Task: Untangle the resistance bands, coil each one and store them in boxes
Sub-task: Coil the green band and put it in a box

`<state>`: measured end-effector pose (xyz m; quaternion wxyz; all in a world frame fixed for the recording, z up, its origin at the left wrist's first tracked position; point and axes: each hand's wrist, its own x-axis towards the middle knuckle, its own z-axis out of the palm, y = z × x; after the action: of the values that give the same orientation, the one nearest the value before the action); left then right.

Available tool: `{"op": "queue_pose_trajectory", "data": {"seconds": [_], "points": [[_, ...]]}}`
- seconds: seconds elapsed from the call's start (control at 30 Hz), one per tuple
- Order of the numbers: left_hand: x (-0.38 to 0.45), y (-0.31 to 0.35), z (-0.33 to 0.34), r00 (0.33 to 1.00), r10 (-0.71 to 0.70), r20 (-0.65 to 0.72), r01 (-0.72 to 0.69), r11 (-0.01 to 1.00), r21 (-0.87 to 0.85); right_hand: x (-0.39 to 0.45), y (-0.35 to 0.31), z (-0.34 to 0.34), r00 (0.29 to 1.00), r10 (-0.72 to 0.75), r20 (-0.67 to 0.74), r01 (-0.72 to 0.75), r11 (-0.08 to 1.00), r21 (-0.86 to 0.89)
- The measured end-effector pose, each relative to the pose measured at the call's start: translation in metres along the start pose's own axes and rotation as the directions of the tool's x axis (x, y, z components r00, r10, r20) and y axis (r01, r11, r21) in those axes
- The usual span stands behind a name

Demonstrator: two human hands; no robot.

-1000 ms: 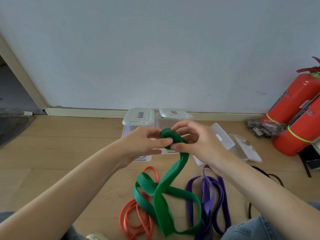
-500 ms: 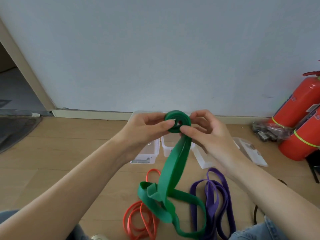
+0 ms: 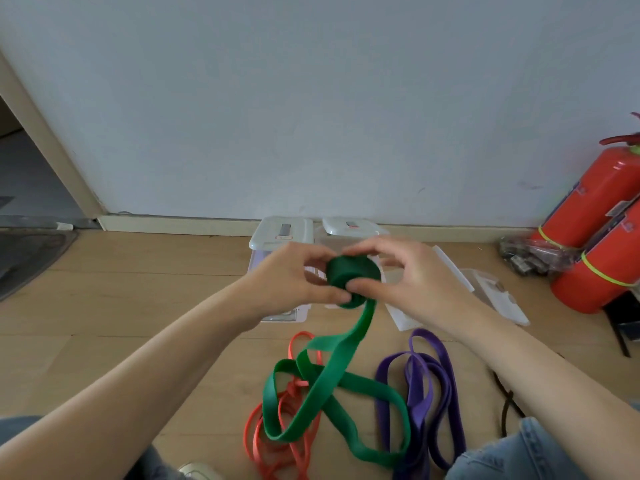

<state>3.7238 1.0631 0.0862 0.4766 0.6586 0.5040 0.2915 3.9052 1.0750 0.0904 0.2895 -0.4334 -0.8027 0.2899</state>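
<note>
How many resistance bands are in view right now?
4, perhaps. The green band is partly coiled between both hands; the orange band lies on the floor beneath its loose loops; the purple band lies right of them; a dark band shows by the right forearm, mostly hidden.

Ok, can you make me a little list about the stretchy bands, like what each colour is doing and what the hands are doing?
green band: partly rolled into a coil, the rest trailing onto the floor
left hand: pinches the coil
right hand: pinches the coil from the other side
orange band: loose on the floor, under the green loops
purple band: loose on the floor
boxes: by the wall, behind the hands
</note>
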Motion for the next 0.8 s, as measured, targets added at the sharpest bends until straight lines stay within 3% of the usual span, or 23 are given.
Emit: {"op": "queue_pose_trajectory", "data": {"seconds": [0.07,0.13,0.2,0.27,0.3,0.37,0.43,0.5,0.57,0.63,0.7,0.8], "points": [[-0.001,0.003,-0.007,0.999,0.03,-0.042,-0.037,0.984,-0.177,-0.001,-0.002,-0.002,0.991,0.126,-0.037,-0.101,0.91,0.402],[0.001,0.005,-0.012,0.997,0.058,-0.052,-0.074,0.914,-0.4,0.0,-0.002,0.001,0.971,0.206,-0.121,-0.086,0.775,0.625],[0.002,0.005,-0.01,0.997,0.052,-0.065,-0.079,0.828,-0.555,0.001,-0.004,0.008,0.949,0.225,-0.223,-0.032,0.768,0.639],[0.002,0.002,-0.006,0.998,-0.006,-0.059,-0.03,0.807,-0.59,0.001,-0.006,0.013,0.939,0.197,-0.282,-0.011,0.837,0.546],[0.002,0.001,-0.006,0.998,-0.038,-0.04,0.01,0.833,-0.553,0.002,-0.006,0.013,0.942,0.172,-0.287,-0.014,0.877,0.48],[0.002,-0.001,-0.011,0.998,-0.068,-0.012,0.061,0.95,-0.306,0.002,-0.006,0.008,0.965,0.093,-0.245,-0.002,0.937,0.35],[0.001,-0.001,-0.018,0.997,-0.077,0.021,0.079,0.989,-0.124,0.002,-0.005,0.002,0.989,0.006,-0.148,0.03,0.971,0.238],[0.002,0.0,-0.018,0.996,-0.062,0.064,0.066,0.995,-0.069,0.0,-0.005,0.0,0.996,-0.029,-0.085,0.043,0.987,0.157],[0.001,0.003,-0.014,0.998,-0.048,0.038,0.05,0.997,-0.052,0.0,-0.003,0.0,0.996,-0.012,-0.089,0.032,0.975,0.22],[0.001,0.003,-0.014,0.999,-0.005,-0.046,0.0,0.993,-0.116,0.0,-0.001,-0.001,0.991,0.071,-0.112,-0.018,0.906,0.423],[0.002,0.005,-0.022,0.988,0.036,-0.15,-0.081,0.949,-0.306,-0.001,0.001,0.001,0.983,0.137,-0.122,-0.041,0.813,0.581],[0.005,0.011,-0.035,0.97,0.02,-0.241,-0.186,0.699,-0.691,-0.002,0.002,0.017,0.981,0.16,-0.106,-0.052,0.752,0.657]]}}
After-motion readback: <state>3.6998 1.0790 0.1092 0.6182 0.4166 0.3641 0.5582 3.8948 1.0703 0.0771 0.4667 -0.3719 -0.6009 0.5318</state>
